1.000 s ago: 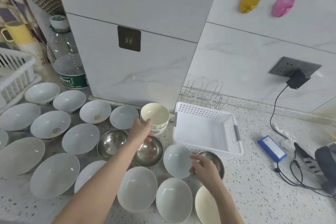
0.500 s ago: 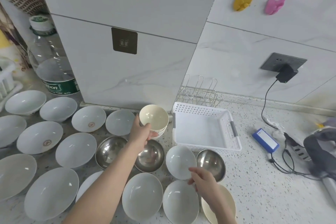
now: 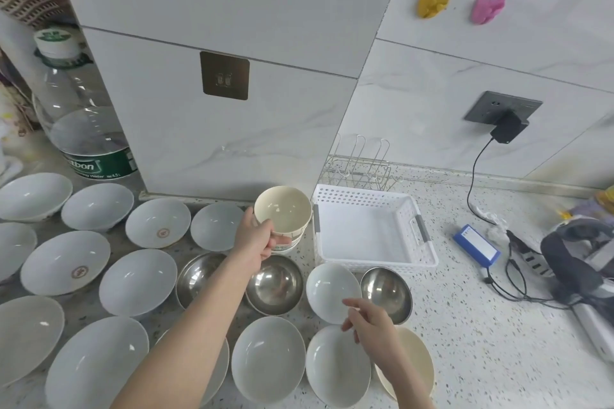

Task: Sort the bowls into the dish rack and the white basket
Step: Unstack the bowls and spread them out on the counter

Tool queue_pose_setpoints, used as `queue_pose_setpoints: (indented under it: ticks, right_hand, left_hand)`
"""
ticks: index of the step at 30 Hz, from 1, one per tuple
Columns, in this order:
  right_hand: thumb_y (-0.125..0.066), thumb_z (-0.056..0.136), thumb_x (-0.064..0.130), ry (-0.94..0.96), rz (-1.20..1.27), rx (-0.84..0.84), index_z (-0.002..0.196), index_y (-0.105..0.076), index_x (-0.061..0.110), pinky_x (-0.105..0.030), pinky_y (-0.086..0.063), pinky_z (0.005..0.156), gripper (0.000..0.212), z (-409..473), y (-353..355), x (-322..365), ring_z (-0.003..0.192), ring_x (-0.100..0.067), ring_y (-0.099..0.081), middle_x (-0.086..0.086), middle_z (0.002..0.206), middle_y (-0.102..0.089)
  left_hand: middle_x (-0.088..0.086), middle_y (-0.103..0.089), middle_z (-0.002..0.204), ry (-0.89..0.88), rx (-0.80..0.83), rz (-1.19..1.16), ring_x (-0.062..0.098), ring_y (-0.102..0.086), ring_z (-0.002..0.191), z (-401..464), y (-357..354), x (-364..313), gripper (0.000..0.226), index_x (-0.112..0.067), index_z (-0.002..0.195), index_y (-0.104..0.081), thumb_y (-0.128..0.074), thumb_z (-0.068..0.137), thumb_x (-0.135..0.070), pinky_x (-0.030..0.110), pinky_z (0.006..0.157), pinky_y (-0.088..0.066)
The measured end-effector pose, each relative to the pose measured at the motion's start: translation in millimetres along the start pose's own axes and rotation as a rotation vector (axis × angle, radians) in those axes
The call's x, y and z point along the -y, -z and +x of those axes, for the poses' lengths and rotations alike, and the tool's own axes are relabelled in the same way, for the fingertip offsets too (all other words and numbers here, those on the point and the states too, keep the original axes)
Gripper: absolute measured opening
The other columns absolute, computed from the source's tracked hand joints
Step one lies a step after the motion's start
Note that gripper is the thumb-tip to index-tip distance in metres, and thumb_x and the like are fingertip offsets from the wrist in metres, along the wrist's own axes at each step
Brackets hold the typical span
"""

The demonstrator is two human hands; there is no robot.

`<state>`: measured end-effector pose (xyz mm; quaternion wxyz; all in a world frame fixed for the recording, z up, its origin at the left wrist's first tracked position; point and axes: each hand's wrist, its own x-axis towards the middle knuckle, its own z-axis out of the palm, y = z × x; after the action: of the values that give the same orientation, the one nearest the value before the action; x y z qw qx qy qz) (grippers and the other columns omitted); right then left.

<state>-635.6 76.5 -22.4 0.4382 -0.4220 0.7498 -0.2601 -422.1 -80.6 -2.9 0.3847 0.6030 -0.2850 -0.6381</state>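
The left hand [image 3: 257, 239] has its grip closed around the side of a cream bowl [image 3: 283, 209], thumb at the near rim, fingers curled under; this bowl sits atop a small stack just left of the white basket [image 3: 375, 232], and how many lie under it cannot be told. The right hand [image 3: 372, 325] hovers with loosely bent fingers over the near rim of a tilted white bowl [image 3: 332, 292], and whether it pinches that rim cannot be told. To do this step well, I would lift the cream bowl straight up so the ones beneath do not tip, keep it level, then carry it the short way right over the basket wall and set it flat on the basket floor. The wire dish rack [image 3: 360, 166] stands behind the basket against the wall, with nothing in it; the basket too holds nothing yet, so the sorting looks barely begun. By count on the tabletop [image 3: 481, 342]: three steel bowls, one [image 3: 196, 279] left of the forearm, one [image 3: 275, 289] under the wrist, one [image 3: 387, 292] right of the tilted bowl; about fourteen white bowls, some cut by the frame edge or partly hidden under the left forearm, so the count is rough; one wide cream bowl [image 3: 415, 365] under the right wrist; one basket; one rack
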Motion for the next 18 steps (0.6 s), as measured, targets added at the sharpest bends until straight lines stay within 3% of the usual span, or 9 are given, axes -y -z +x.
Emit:
queue_pose_setpoints:
  ticks: [3, 9, 12, 15, 18]
  right_hand:
    - [-0.050, 0.096, 0.011, 0.013, -0.021, -0.006, 0.107, -0.065, 0.031, -0.015, -0.044, 0.051, 0.027, 3, -1, 6, 0.047, -0.003, -0.051, 0.006, 0.069, -0.073]
    - [-0.049, 0.097, 0.014, 0.046, -0.059, -0.023, 0.116, -0.064, 0.020, -0.017, -0.045, 0.056, 0.025, 31, -8, 41, 0.047, -0.005, -0.050, 0.008, 0.066, -0.072]
    - [-0.049, 0.097, 0.026, 0.037, -0.091, -0.040, 0.125, -0.058, 0.020, -0.027, -0.044, 0.062, 0.030, 55, -20, 69, 0.053, -0.011, -0.054, 0.006, 0.067, -0.071]
    - [-0.048, 0.096, 0.036, 0.007, -0.101, -0.042, 0.131, -0.053, 0.016, -0.026, -0.040, 0.055, 0.041, 79, -38, 97, 0.054, -0.013, -0.053, 0.002, 0.072, -0.072]
    - [-0.047, 0.095, 0.032, -0.048, -0.118, -0.006, 0.131, -0.048, 0.008, -0.022, -0.034, 0.045, 0.044, 95, -60, 115, 0.046, -0.012, -0.048, -0.003, 0.068, -0.072]
  left_hand:
    - [0.019, -0.072, 0.067, 0.024, 0.048, -0.086, 0.016, -0.058, 0.048, -4, 11, -4, 0.049, -0.017, 0.119, -0.047, -0.028, 0.082, 0.010, 0.016, 0.030, -0.017]
    - [0.023, -0.071, 0.082, 0.105, 0.163, -0.445, 0.003, -0.050, 0.034, -28, 52, 6, 0.044, -0.025, 0.115, -0.054, -0.036, 0.090, 0.006, 0.012, 0.028, -0.023]
    - [0.020, -0.072, 0.073, 0.159, 0.156, -0.582, 0.002, -0.041, 0.031, -40, 71, 20, 0.037, -0.025, 0.105, -0.058, -0.038, 0.092, 0.003, 0.012, 0.027, -0.023]
    - [0.018, -0.070, 0.067, 0.190, 0.115, -0.641, 0.002, -0.035, 0.029, -49, 88, 29, 0.030, -0.022, 0.098, -0.055, -0.038, 0.093, 0.002, 0.011, 0.027, -0.021]
    - [0.017, -0.070, 0.065, 0.202, 0.074, -0.653, 0.002, -0.035, 0.029, -55, 100, 33, 0.029, -0.021, 0.100, -0.055, -0.038, 0.094, 0.001, 0.011, 0.027, -0.021]
